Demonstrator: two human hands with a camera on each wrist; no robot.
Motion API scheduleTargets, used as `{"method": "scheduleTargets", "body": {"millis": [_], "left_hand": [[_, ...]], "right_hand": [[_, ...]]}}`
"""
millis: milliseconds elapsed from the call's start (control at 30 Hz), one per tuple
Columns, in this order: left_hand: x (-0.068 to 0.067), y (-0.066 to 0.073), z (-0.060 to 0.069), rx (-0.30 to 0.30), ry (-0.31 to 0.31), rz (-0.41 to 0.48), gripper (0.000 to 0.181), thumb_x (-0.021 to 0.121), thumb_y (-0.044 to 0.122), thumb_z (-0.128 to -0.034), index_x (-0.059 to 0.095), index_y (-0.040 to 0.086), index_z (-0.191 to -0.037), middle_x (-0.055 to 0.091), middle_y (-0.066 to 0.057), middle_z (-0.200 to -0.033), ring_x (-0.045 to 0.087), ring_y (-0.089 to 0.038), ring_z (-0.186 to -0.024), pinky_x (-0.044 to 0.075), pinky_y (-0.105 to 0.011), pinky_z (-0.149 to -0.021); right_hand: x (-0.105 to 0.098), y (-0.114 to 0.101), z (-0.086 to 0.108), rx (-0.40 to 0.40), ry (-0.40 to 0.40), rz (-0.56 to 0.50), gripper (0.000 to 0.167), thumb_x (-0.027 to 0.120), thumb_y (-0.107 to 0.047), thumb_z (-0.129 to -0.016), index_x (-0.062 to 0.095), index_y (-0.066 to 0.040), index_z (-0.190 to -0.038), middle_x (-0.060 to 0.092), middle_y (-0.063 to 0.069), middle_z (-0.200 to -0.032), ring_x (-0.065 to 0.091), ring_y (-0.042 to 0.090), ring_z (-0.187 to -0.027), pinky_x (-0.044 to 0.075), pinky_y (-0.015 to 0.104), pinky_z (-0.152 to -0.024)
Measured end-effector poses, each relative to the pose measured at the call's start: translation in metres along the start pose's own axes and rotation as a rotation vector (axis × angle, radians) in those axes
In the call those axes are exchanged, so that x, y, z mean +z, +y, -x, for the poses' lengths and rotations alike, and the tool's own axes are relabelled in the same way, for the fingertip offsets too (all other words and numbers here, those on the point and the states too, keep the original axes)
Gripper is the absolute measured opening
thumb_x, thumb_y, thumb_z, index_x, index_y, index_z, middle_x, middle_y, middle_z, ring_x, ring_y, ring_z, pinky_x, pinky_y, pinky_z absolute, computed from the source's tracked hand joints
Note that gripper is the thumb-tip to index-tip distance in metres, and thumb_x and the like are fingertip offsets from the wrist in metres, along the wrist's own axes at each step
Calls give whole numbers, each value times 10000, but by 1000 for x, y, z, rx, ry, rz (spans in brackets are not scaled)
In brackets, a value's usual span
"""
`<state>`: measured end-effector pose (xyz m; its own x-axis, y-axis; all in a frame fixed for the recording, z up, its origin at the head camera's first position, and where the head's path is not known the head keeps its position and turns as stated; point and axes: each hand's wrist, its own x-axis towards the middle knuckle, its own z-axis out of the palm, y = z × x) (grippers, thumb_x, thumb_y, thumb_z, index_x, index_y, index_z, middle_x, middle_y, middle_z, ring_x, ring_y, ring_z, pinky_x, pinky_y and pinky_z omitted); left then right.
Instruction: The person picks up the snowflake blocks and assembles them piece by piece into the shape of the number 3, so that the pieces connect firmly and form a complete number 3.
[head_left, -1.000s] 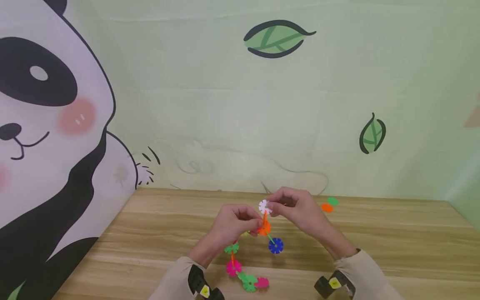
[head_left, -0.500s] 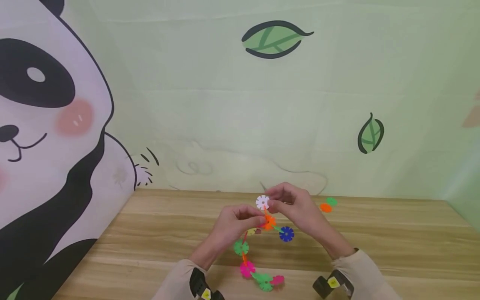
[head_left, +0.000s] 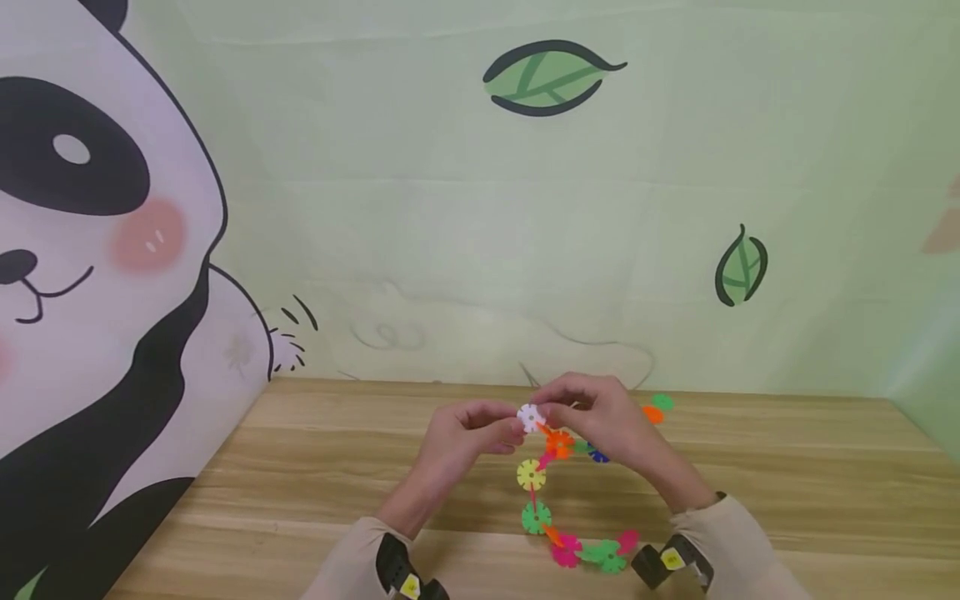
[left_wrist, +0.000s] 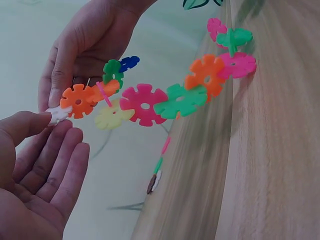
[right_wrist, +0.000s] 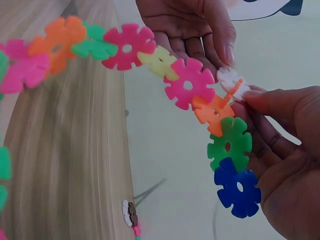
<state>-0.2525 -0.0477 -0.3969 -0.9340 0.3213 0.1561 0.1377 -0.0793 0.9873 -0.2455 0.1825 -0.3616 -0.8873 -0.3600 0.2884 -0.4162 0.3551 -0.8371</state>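
Note:
A white notched disc (head_left: 531,417) is pinched between the thumbs and fingers of my left hand (head_left: 468,437) and my right hand (head_left: 603,417). From it hangs a chain of linked flower-shaped discs: orange (head_left: 559,445), yellow (head_left: 531,475), green (head_left: 536,518) and pink (head_left: 567,550) among them. A blue disc (right_wrist: 237,187) joined to a green one (right_wrist: 230,144) branches off near the orange disc, below my right hand (right_wrist: 295,150) in the right wrist view. In the left wrist view my left hand (left_wrist: 35,175) holds the white disc (left_wrist: 59,115) at its edge.
Beyond my right hand, a loose green disc (head_left: 662,402) and an orange disc (head_left: 653,414) lie at the back of the wooden table (head_left: 787,467). A cloth backdrop (head_left: 375,208) with a printed panda and leaves stands behind the table.
My left hand has moved its grip from near the orange disc up to the white disc. The hanging chain has swung to the right, and my right hand still pinches the white disc.

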Motion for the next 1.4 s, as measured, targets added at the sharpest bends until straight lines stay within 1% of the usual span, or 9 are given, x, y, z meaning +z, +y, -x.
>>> {"method": "scheduleTargets", "body": {"millis": [200, 300, 400, 567, 667, 767, 900, 1067, 1400], "left_hand": [[0, 0, 0, 17, -12, 12, 208, 782, 56, -948, 756, -86, -1098, 786, -163, -976, 765, -227, -844, 658, -388, -835], [0, 0, 0, 9, -7, 24, 197, 775, 32, -942, 747, -97, -1088, 784, -164, -965, 766, -224, -837, 660, -384, -827], [0, -3, -1, -3, -8, 42, 189, 763, 8, -943, 734, -112, -1086, 782, -170, -961, 769, -229, -836, 661, -382, -818], [1, -5, 0, -11, -15, 53, 172, 748, -3, -952, 725, -111, -1084, 780, -174, -969, 771, -229, -839, 661, -371, -815], [1, -5, 0, -7, -11, 49, 173, 748, 6, -952, 727, -107, -1082, 780, -175, -972, 771, -231, -840, 660, -370, -815], [0, -5, 0, -9, -4, 46, 179, 754, 19, -949, 728, -101, -1079, 780, -170, -968, 772, -231, -842, 660, -369, -817], [-1, -3, 0, -9, -1, 46, 184, 758, 27, -951, 727, -99, -1081, 780, -169, -970, 772, -231, -850, 659, -368, -823], [-1, -3, 1, -11, 1, 43, 190, 759, 34, -955, 726, -97, -1089, 780, -171, -980, 773, -234, -857, 658, -367, -828], [-3, -2, 2, -11, -1, 34, 199, 763, 49, -955, 730, -94, -1089, 779, -163, -974, 773, -239, -857, 657, -368, -832]], "right_hand": [[-1, -2, -2, -36, -46, 27, 133, 714, -82, -1027, 793, -70, -1133, 763, 38, -1056, 742, 216, -911, 650, 358, -830], [-6, -2, -2, -41, -36, 33, 151, 707, -104, -1036, 779, -56, -1160, 764, 41, -1068, 738, 220, -919, 650, 398, -853], [-18, -1, 0, -28, 28, 52, 180, 702, -141, -1045, 766, -51, -1187, 768, 48, -1074, 737, 216, -933, 641, 406, -880], [-47, 11, 4, 27, 178, 91, 209, 685, -159, -1059, 747, -30, -1211, 760, 100, -1088, 749, 207, -929, 629, 295, -852], [-59, 23, -1, 46, 227, 126, 220, 668, -130, -1065, 732, 14, -1218, 759, 137, -1105, 752, 227, -933, 625, 243, -823], [-66, 35, -8, 66, 243, 199, 214, 673, -99, -1055, 731, 39, -1208, 757, 157, -1111, 741, 291, -954, 635, 283, -822], [-69, 55, -18, 97, 214, 333, 184, 697, -71, -1030, 740, 42, -1168, 757, 154, -1093, 712, 346, -991, 636, 418, -849], [-67, 79, -27, 157, 150, 407, 164, 714, -37, -1004, 740, 57, -1136, 759, 163, -1069, 700, 364, -1026, 602, 522, -920], [-63, 115, -29, 205, 42, 506, 203, 744, -6, -949, 752, 61, -1140, 755, 183, -1084, 699, 373, -1048, 591, 540, -955]]}}
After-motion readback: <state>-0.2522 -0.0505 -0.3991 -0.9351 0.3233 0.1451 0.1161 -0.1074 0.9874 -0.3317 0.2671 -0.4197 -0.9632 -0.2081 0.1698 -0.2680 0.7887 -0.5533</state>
